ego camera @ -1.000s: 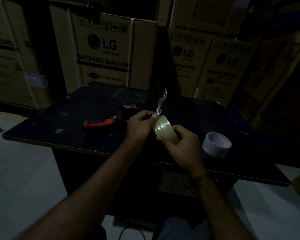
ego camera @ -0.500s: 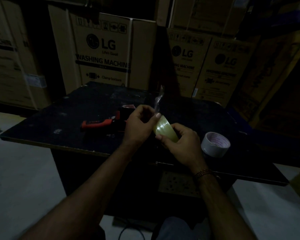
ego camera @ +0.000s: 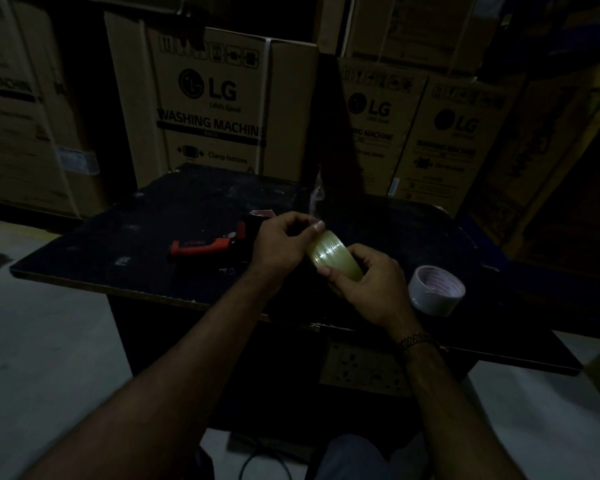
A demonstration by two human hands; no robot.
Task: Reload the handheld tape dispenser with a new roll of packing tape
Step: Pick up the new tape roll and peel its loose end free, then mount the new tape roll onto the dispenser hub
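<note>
We count two tape rolls, one yellowish (ego camera: 333, 254) and one white (ego camera: 435, 289), one red-handled dispenser (ego camera: 207, 244), one counter (ego camera: 125, 237), and two hands, left (ego camera: 280, 244) and right (ego camera: 369, 284).

A dim warehouse or stockroom: tall cardboard cartons (ego camera: 219, 109) printed "LG" and "WASHING MACHINE" stand stacked from 10 to 2 o'clock behind a dark, scuffed table (ego camera: 146, 237). More cartons (ego camera: 454, 140) crowd the 1 o'clock side. A pale bare concrete floor (ego camera: 45, 341) shows at 8 o'clock.
</note>
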